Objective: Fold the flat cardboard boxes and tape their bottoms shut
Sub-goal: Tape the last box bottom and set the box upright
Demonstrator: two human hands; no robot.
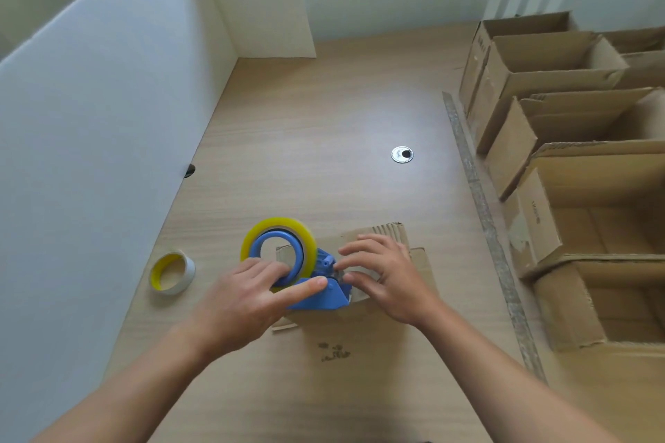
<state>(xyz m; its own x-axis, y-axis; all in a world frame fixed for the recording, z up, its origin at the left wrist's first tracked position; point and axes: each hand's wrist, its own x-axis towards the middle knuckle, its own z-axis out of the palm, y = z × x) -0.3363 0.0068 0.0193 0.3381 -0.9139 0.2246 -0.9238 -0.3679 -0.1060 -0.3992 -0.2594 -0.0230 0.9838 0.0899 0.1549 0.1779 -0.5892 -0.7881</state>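
Grip of the left hand [248,298] curls over the blue plastic tape dispenser [320,295], index finger along its body, holding it on the brown cardboard box [342,331] that lies near the front of the pale wooden worktop [324,119]. Right hand [381,273], thumb and forefinger together, looks to be pinching the clear tape end [338,273] at the cutter, though it's blurry there.

Blue tape dispenser [324,298] with yellow tape [279,225]; a spare roll [172,273], white outside (yellow within); plain brown cardboard box [360,329] with dark scribbled marks; pale wood-grain desk [324,133]; white partition [108,119].
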